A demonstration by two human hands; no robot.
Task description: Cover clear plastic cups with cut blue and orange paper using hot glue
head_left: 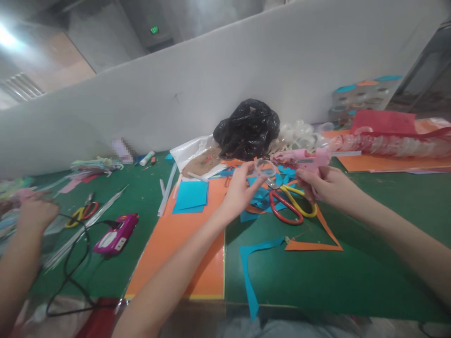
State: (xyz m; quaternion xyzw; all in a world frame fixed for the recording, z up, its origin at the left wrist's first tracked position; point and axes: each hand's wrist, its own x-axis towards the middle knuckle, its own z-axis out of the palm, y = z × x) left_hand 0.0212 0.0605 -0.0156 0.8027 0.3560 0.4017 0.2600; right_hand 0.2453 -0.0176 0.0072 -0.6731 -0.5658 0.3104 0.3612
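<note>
blurred: small patch (121,150) on the wall, left of center, too blurred to make out
hidden: handle of the glue gun (303,159), behind the right hand (329,185), right of center
cut off: red thing (100,320) at the bottom edge; co-worker's arm (19,267) at the left edge

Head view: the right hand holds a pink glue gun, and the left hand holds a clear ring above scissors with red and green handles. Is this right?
No: the head view shows the scissors with red and yellow handles, not green. The right hand holds the pink glue gun, and the left hand holds the clear ring above them.
</note>
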